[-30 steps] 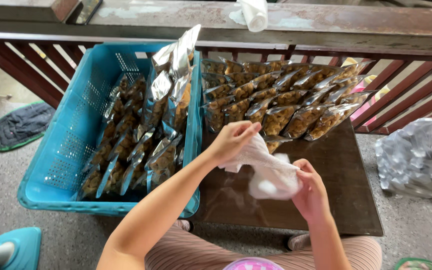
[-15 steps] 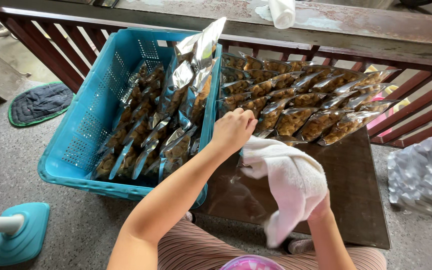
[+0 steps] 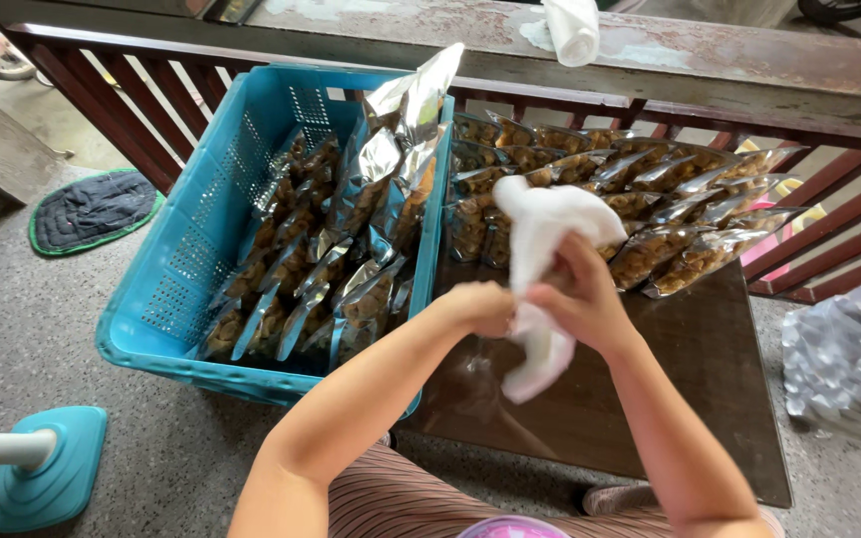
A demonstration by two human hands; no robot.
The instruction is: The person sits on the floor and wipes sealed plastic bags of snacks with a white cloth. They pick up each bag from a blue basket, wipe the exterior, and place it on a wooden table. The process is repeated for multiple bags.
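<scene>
Left hand: the left hand [image 3: 480, 307] is curled into a loose fist, pinching the lower part of a white cloth [image 3: 540, 269] against the other hand.
Right hand: the right hand [image 3: 580, 299] is wrapped round the cloth's middle, fingers closed on it.
Cloth, place: held in the air between both hands, above the front of the dark counter [image 3: 710, 399]; its top billows up and its tail hangs down below the fists.
Cloth, handling: judged light, soft and limp; it bunches and drapes, so it has no stiff edge to grip. Any gathered fold gives a sure hold, and it looks neither slippery nor fragile.
Just behind: rows of sealed foil snack packets [image 3: 670, 214] lie overlapping on the far half of the counter, close to the cloth's top.
To the left: a blue plastic crate [image 3: 201, 259] stands touching the counter's left side, packed with more packets on end; some silver ones [image 3: 406, 130] stick up above its rim.
Edges: a red-brown railing [image 3: 819, 189] closes the far side, with a weathered ledge above it carrying a white roll [image 3: 572, 28].
Open room: the near, bare part of the counter lies under the hands.
Floor: a fan base [image 3: 47, 468] at lower left, a dark mat [image 3: 92, 209] beyond it, a clear bag bundle [image 3: 849, 359] at right.
</scene>
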